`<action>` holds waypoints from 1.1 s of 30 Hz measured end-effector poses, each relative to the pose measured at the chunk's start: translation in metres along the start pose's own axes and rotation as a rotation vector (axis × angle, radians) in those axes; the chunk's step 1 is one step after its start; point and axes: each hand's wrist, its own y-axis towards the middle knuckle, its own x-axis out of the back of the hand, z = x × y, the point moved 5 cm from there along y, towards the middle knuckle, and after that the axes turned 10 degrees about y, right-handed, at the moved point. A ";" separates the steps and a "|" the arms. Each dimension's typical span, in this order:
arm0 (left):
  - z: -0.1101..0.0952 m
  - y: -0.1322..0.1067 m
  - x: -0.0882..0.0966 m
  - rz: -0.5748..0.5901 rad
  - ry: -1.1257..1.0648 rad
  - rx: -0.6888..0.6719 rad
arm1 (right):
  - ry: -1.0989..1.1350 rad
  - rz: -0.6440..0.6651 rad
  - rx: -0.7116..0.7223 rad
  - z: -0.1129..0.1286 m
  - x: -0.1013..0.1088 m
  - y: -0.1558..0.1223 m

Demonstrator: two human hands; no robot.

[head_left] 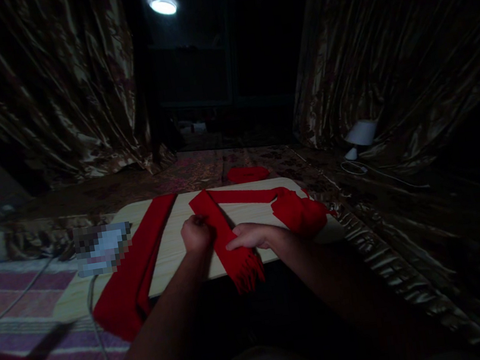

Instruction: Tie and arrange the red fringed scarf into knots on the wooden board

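Where the left hand (196, 233) closes its grip, it pinches the edge of a red fringed scarf (226, 239); the right hand (252, 236) lies flat and open-fingered across the same strip, pressing it to the pale wooden desk (173, 247). Scarf: runs diagonally over the desk, fringe hanging off the near edge, far length bunched at the right. Second red scarf (138, 264): laid at the left, draping off the desk. Blurred device (103, 248): left corner. White lamp (362, 134): floor, right. Striped rug (24, 308): left.

No readable text (room dim)
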 end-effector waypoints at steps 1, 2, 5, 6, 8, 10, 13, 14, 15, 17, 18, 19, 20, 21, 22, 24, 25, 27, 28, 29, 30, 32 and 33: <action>0.000 0.000 0.000 -0.001 0.006 -0.005 | 0.010 0.035 -0.008 -0.002 0.000 -0.001; 0.000 0.000 0.000 -0.003 0.008 -0.006 | 0.028 0.067 -0.019 -0.004 -0.001 -0.003; 0.001 0.000 -0.001 -0.001 -0.013 0.003 | 0.094 0.114 -0.073 -0.010 -0.004 -0.012; 0.001 0.000 -0.002 0.001 -0.024 0.005 | 0.108 0.126 -0.089 -0.012 -0.006 -0.016; 0.001 0.000 -0.003 0.004 -0.036 0.001 | 0.125 0.143 -0.105 -0.015 -0.009 -0.023; 0.002 0.000 -0.004 0.005 -0.038 0.001 | 0.149 0.156 -0.107 -0.019 -0.011 -0.029; 0.004 0.001 -0.005 0.010 -0.034 0.013 | 0.177 0.198 -0.114 -0.027 -0.015 -0.034; 0.005 0.001 -0.005 0.010 -0.030 0.014 | 0.187 0.215 -0.116 -0.030 -0.016 -0.035; 0.004 0.001 -0.005 0.006 -0.022 0.012 | 0.198 0.228 -0.118 -0.032 -0.017 -0.036; 0.003 0.000 -0.004 -0.004 -0.007 0.003 | 0.229 0.236 -0.118 -0.037 -0.019 -0.039; 0.002 0.000 -0.003 -0.006 -0.004 0.000 | 0.244 0.229 -0.117 -0.039 -0.019 -0.040; 0.001 0.000 -0.002 -0.004 -0.004 0.001 | 0.255 0.216 -0.118 -0.042 -0.019 -0.041; 0.001 0.000 -0.002 -0.001 -0.006 0.005 | 0.263 0.198 -0.123 -0.044 -0.019 -0.042; 0.000 -0.001 -0.001 0.004 -0.007 0.012 | 0.268 0.178 -0.129 -0.047 -0.020 -0.044; 0.000 -0.001 -0.001 0.006 -0.010 0.019 | 0.270 0.162 -0.137 -0.050 -0.021 -0.045; 0.000 -0.001 0.000 0.006 -0.014 0.026 | 0.265 0.157 -0.157 -0.057 -0.024 -0.048; -0.001 -0.001 0.000 0.007 -0.016 0.027 | 0.255 0.164 -0.170 -0.061 -0.027 -0.049; 0.000 -0.001 0.000 0.009 -0.021 0.027 | 0.200 0.169 -0.196 -0.070 -0.031 -0.050; 0.000 -0.001 0.000 0.011 -0.021 0.028 | 0.147 0.157 -0.201 -0.074 -0.032 -0.050; 0.000 -0.001 0.000 0.013 -0.020 0.029 | 0.078 0.139 -0.200 -0.078 -0.031 -0.049; 0.000 -0.001 0.000 0.013 -0.018 0.030 | -0.006 0.116 -0.197 -0.081 -0.030 -0.049; 0.001 -0.001 0.000 0.008 -0.016 0.024 | -0.219 0.076 -0.184 -0.085 -0.025 -0.049; 0.002 0.000 -0.001 0.009 -0.015 0.019 | -0.344 0.064 -0.169 -0.084 -0.022 -0.050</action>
